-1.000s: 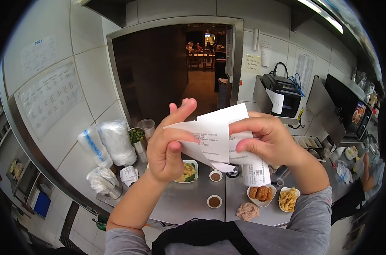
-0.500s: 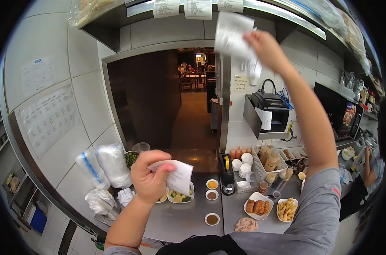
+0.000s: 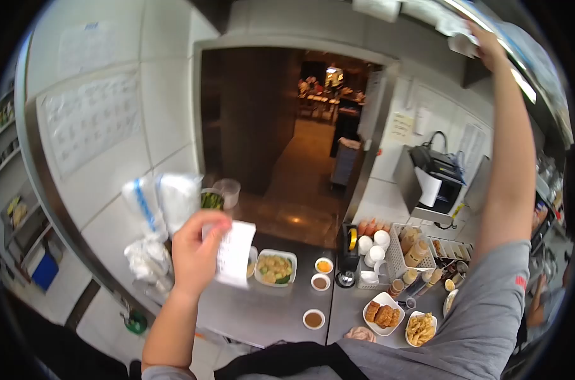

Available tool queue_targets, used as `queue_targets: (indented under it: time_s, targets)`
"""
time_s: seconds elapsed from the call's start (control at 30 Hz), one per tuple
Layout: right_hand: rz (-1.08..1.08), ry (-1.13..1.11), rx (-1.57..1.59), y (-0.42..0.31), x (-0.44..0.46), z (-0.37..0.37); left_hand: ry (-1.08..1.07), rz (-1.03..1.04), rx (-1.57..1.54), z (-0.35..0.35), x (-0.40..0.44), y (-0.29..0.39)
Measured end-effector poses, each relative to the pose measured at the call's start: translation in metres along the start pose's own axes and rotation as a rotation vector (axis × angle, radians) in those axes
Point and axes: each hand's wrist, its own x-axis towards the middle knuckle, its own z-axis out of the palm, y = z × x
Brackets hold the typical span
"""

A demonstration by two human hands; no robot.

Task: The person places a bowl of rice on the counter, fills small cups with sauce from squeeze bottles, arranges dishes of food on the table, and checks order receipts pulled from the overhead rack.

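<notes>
My left hand (image 3: 195,256) pinches a white printed order slip (image 3: 237,253) above the left part of the steel counter. Raised high at the upper right, my right hand (image 3: 488,49) is closed on a white paper slip (image 3: 463,45) at the shelf's front edge. Other slips (image 3: 377,6) hang along that edge. Below the left hand's slip stands a white dish of greenish, sauced food (image 3: 275,268). Three small sauce cups, one an orange-topped cup (image 3: 324,266), stand to its right.
A plate of browned rolls (image 3: 383,314) and a bowl of fried strips (image 3: 421,329) stand at the right, near a basket of sauce bottles (image 3: 414,250). A black printer (image 3: 437,180) is wall-mounted. A co-worker's arm (image 3: 539,297) shows at far right.
My right hand has gone up and right with its slip to the shelf edge. My left hand has shifted left and slightly down, still holding its slip. The view has turned and tilted.
</notes>
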Motion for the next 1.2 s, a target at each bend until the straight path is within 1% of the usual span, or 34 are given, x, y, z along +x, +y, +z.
queue_targets:
  time_s: [0.03,0.07,0.1,0.13,0.17,0.2,0.23,0.3,0.33,0.37,0.4,0.43,0.47,0.5,0.53,0.63,0.67,0.7,0.73,0.77,0.83,0.87,0.9,0.93,1.0,1.03,1.07,1.1,1.17,1.2]
  targets:
    - [-0.097,0.033,-0.196,0.003,-0.005,-0.005,0.061,-0.017,-0.005,-0.004,-0.001,-0.004]
    - [-0.188,0.088,-0.407,0.006,-0.012,-0.01,0.071,-0.016,0.014,-0.01,-0.001,-0.006]
    - [-0.268,0.161,-0.608,0.008,-0.018,-0.015,0.073,0.033,0.032,-0.016,-0.002,-0.012]
    - [-0.315,0.206,-0.756,0.016,-0.033,-0.014,0.081,0.01,0.031,-0.021,-0.003,-0.017]
    - [-0.507,0.142,-0.685,0.013,-0.087,-0.004,0.076,-0.096,-0.021,-0.025,-0.006,-0.02]
    - [-0.463,0.039,-0.432,0.014,-0.125,0.013,0.077,-0.044,0.05,-0.028,-0.007,-0.026]
    - [-0.406,-0.055,-0.184,0.017,-0.161,0.03,0.052,-0.045,0.077,-0.031,-0.008,-0.027]
    - [-0.394,-0.356,-0.071,-0.003,-0.27,0.065,-0.017,-0.143,0.13,-0.034,-0.01,-0.027]
    - [-0.292,-0.419,-0.209,-0.023,-0.334,0.083,-0.016,-0.164,0.131,-0.034,-0.01,-0.025]
    - [-0.16,-0.597,0.038,-0.029,-0.389,0.1,-0.068,-0.193,0.115,-0.031,-0.01,-0.024]
    - [-0.093,-0.745,0.115,-0.042,-0.441,0.116,-0.126,-0.219,0.096,-0.027,-0.01,-0.025]
    - [-0.136,-0.883,0.116,-0.052,-0.481,0.127,-0.145,-0.234,0.087,-0.022,-0.01,-0.029]
    - [-0.262,-1.021,0.016,-0.071,-0.509,0.135,-0.16,-0.178,0.081,-0.017,-0.01,-0.034]
    - [-0.211,-1.132,0.034,-0.08,-0.529,0.147,-0.176,-0.119,0.074,-0.013,-0.011,-0.037]
    - [-0.147,-1.141,0.16,-0.077,-0.547,0.163,-0.202,-0.125,0.094,-0.011,-0.011,-0.039]
    - [0.095,-1.128,0.516,-0.069,-0.587,0.2,-0.242,-0.133,0.053,-0.009,-0.014,-0.04]
    - [0.174,-1.172,0.505,-0.074,-0.591,0.204,-0.255,-0.133,0.048,-0.011,-0.013,-0.039]
    - [0.183,-1.162,0.501,-0.075,-0.596,0.207,-0.3,-0.201,0.018,-0.014,-0.014,-0.038]
    - [0.218,-1.114,0.537,-0.074,-0.602,0.21,-0.346,-0.269,-0.013,-0.017,-0.015,-0.038]
    - [0.251,-1.065,0.571,-0.073,-0.605,0.212,-0.361,-0.268,-0.02,-0.019,-0.021,-0.041]
    - [0.261,-1.046,0.559,-0.073,-0.603,0.213,-0.281,-0.231,-0.324,-0.02,-0.038,-0.052]
    - [0.265,-1.08,0.542,-0.07,-0.603,0.215,-0.342,-0.097,-0.17,-0.03,-0.044,-0.061]
    - [0.271,-1.113,0.526,-0.068,-0.603,0.215,-0.266,-0.095,-0.146,-0.038,-0.056,-0.07]
    - [0.28,-1.098,0.519,-0.068,-0.602,0.215,-0.189,-0.093,-0.122,-0.049,-0.067,-0.076]
    - [0.306,-1.07,0.63,-0.067,-0.601,0.214,-0.027,-0.129,-0.127,-0.074,-0.077,-0.077]
    - [0.317,-1.056,0.623,-0.066,-0.599,0.212,0.062,-0.208,-0.126,-0.088,-0.078,-0.083]
    - [0.354,-1.087,0.651,-0.066,-0.598,0.211,0.023,-0.236,0.005,-0.106,-0.079,-0.086]
    - [0.393,-1.121,0.68,-0.066,-0.596,0.211,0.008,-0.242,0.001,-0.114,-0.076,-0.088]
    - [0.407,-1.132,0.694,-0.07,-0.596,0.213,-0.134,-0.166,0.429,-0.126,-0.072,-0.089]
    - [0.41,-1.156,0.706,-0.071,-0.596,0.216,-0.175,-0.16,0.495,-0.118,-0.067,-0.086]
